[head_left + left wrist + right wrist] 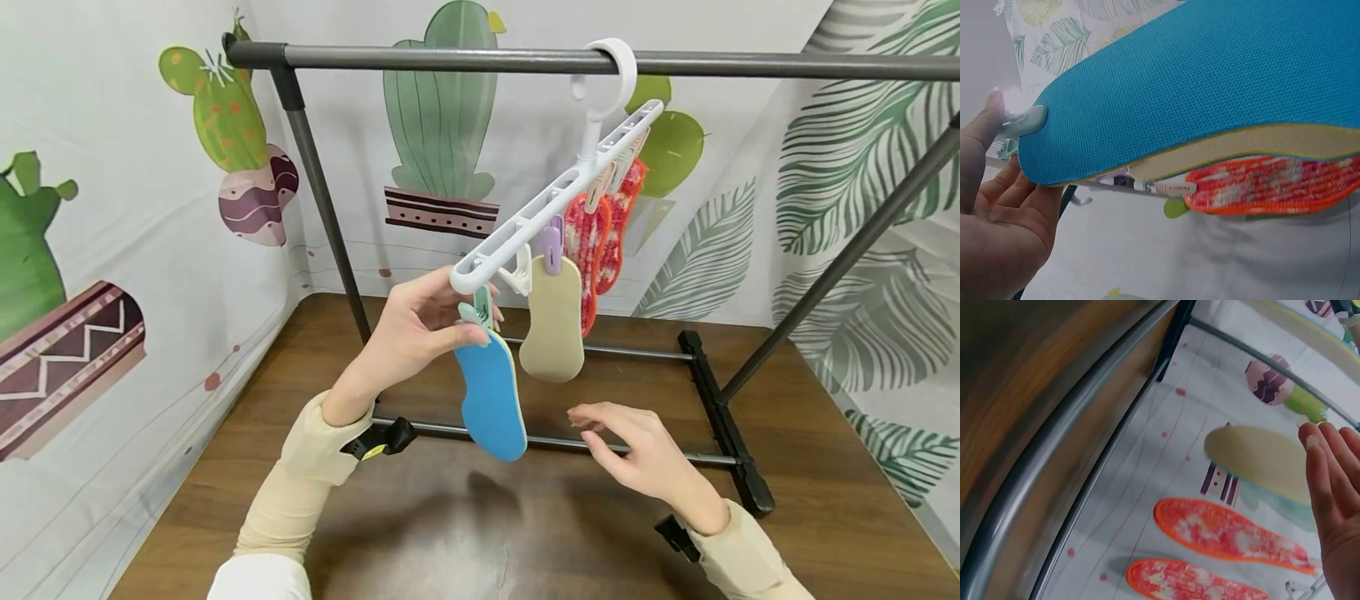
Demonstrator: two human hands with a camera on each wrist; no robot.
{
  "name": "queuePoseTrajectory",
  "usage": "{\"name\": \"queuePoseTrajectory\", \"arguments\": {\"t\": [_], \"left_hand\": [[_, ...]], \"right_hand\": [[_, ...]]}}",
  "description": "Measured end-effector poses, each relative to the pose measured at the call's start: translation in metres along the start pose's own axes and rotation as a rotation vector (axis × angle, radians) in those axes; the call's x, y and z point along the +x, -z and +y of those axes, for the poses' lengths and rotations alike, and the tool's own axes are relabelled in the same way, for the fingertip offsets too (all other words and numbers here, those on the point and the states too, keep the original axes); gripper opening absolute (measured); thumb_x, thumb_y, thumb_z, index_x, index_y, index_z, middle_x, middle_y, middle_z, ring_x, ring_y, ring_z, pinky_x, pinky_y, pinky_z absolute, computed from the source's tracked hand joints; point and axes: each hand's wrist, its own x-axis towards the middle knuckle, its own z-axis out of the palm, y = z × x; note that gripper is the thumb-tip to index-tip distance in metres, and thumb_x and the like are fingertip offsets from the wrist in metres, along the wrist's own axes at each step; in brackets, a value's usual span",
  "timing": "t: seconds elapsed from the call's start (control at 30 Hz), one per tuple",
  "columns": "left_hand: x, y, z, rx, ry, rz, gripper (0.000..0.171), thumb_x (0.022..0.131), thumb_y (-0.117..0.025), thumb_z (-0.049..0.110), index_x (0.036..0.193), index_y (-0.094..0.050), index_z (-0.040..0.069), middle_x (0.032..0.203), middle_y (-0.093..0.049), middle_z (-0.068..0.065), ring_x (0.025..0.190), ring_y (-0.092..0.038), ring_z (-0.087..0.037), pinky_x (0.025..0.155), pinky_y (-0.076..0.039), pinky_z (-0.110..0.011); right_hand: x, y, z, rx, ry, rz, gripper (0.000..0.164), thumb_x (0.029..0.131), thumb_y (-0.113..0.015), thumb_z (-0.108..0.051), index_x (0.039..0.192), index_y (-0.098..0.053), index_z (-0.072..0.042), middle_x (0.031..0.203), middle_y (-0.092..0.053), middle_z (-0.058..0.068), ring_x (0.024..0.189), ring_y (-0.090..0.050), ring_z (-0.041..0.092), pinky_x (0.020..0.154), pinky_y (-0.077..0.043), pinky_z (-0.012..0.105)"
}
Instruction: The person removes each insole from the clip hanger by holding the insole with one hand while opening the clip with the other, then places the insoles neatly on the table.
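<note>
At the near end of a white hanger, my left hand holds the mint-green clothespin between thumb and fingers. A blue insole with a pale yellow edge hangs from that pin, and some fingers pass behind its top in the left wrist view. Behind it a beige insole dangles from a purple clothespin. My right hand, lower and to the right, is in the air with relaxed fingers and nothing in it.
Red patterned insoles with orange edges hang farther along, under pinkish clothespins. An unused white clothespin sits between the near insoles. The hanger hooks over a dark metal rail, whose stand rests on a brown wooden table.
</note>
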Motion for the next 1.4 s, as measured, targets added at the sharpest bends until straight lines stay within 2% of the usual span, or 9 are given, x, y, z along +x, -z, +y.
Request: {"name": "queuePoseTrajectory", "arguments": {"t": [0.1, 0.2, 0.4, 0.5, 0.67, 0.87, 1.0, 1.2, 1.4], "left_hand": [[0.001, -0.004, -0.001, 0.035, -0.003, -0.008, 0.064, 0.078, -0.077, 0.034, 0.109, -0.055, -0.016, 0.093, -0.068, -0.015, 0.083, -0.069, -0.016, 0.073, -0.057, -0.027], [0.001, -0.008, -0.001, 0.062, -0.015, -0.019, 0.064, 0.077, -0.076, 0.036, 0.108, -0.055, -0.016, 0.093, -0.065, -0.028, 0.084, -0.069, -0.017, 0.076, -0.058, -0.029], [0.001, -0.016, 0.0, 0.069, -0.032, -0.028, 0.062, 0.078, -0.076, 0.036, 0.109, -0.056, -0.013, 0.093, -0.065, -0.028, 0.084, -0.069, -0.022, 0.078, -0.059, -0.035], [0.002, -0.02, 0.001, 0.059, -0.047, -0.03, 0.06, 0.078, -0.076, 0.035, 0.109, -0.056, -0.013, 0.092, -0.065, -0.027, 0.083, -0.069, -0.019, 0.077, -0.06, -0.039], [0.003, -0.027, 0.0, 0.055, -0.057, -0.033, 0.062, 0.078, -0.076, 0.035, 0.113, -0.056, -0.012, 0.093, -0.065, -0.026, 0.083, -0.068, -0.02, 0.075, -0.06, -0.041], [0.003, -0.029, -0.002, 0.039, -0.069, -0.042, 0.061, 0.082, -0.074, 0.034, 0.116, -0.054, -0.012, 0.098, -0.064, -0.029, 0.086, -0.068, -0.019, 0.074, -0.06, -0.039], [0.004, -0.029, -0.001, 0.031, -0.098, -0.029, 0.058, 0.088, -0.07, 0.033, 0.113, -0.055, -0.017, 0.105, -0.06, -0.032, 0.089, -0.065, -0.015, 0.079, -0.06, -0.039], [0.004, -0.029, 0.005, 0.019, -0.104, 0.069, 0.041, 0.087, -0.073, 0.013, 0.107, -0.058, -0.019, 0.102, -0.061, -0.037, 0.089, -0.066, -0.012, 0.079, -0.06, -0.039], [0.003, -0.028, 0.005, 0.031, -0.107, 0.114, 0.051, 0.086, -0.074, 0.026, 0.105, -0.059, -0.019, 0.095, -0.064, -0.036, 0.089, -0.069, -0.01, 0.078, -0.06, -0.038]], "right_hand": [[0.004, -0.004, -0.006, 0.057, -0.057, -0.054, 0.031, 0.098, -0.056, -0.02, 0.121, -0.062, 0.0, 0.106, -0.07, 0.008, 0.09, -0.068, 0.009, 0.073, -0.056, 0.019], [0.009, -0.009, -0.013, 0.109, -0.136, -0.111, 0.04, 0.092, -0.065, -0.014, 0.129, -0.056, -0.001, 0.114, -0.068, 0.009, 0.099, -0.067, 0.012, 0.08, -0.056, 0.02], [0.019, -0.018, -0.025, 0.186, -0.236, -0.148, 0.061, 0.082, -0.075, -0.005, 0.137, -0.049, -0.001, 0.122, -0.066, 0.013, 0.108, -0.066, 0.016, 0.088, -0.055, 0.024], [0.025, -0.023, -0.03, 0.179, -0.235, -0.106, 0.058, 0.084, -0.075, -0.009, 0.136, -0.05, -0.002, 0.117, -0.068, 0.012, 0.104, -0.067, 0.013, 0.086, -0.056, 0.024], [0.034, -0.031, -0.034, 0.134, -0.18, 0.058, 0.04, 0.091, -0.068, -0.023, 0.123, -0.061, 0.0, 0.1, -0.073, 0.012, 0.087, -0.072, 0.012, 0.079, -0.057, 0.018], [0.043, -0.033, -0.037, 0.13, -0.081, 0.224, 0.024, 0.092, -0.067, -0.02, 0.105, -0.069, 0.001, 0.08, -0.074, 0.013, 0.071, -0.072, 0.011, 0.067, -0.058, 0.017], [0.046, -0.032, -0.039, 0.147, -0.091, 0.24, 0.022, 0.092, -0.067, -0.017, 0.103, -0.07, 0.001, 0.078, -0.074, 0.013, 0.074, -0.073, 0.009, 0.066, -0.057, 0.017], [0.048, -0.031, -0.04, 0.152, -0.111, 0.229, 0.019, 0.088, -0.071, -0.01, 0.103, -0.07, 0.001, 0.079, -0.074, 0.014, 0.076, -0.073, 0.01, 0.069, -0.058, 0.018], [0.048, -0.032, -0.04, 0.136, -0.129, 0.236, 0.019, 0.083, -0.074, -0.004, 0.101, -0.071, 0.001, 0.078, -0.074, 0.013, 0.076, -0.073, 0.009, 0.068, -0.057, 0.017]]}}
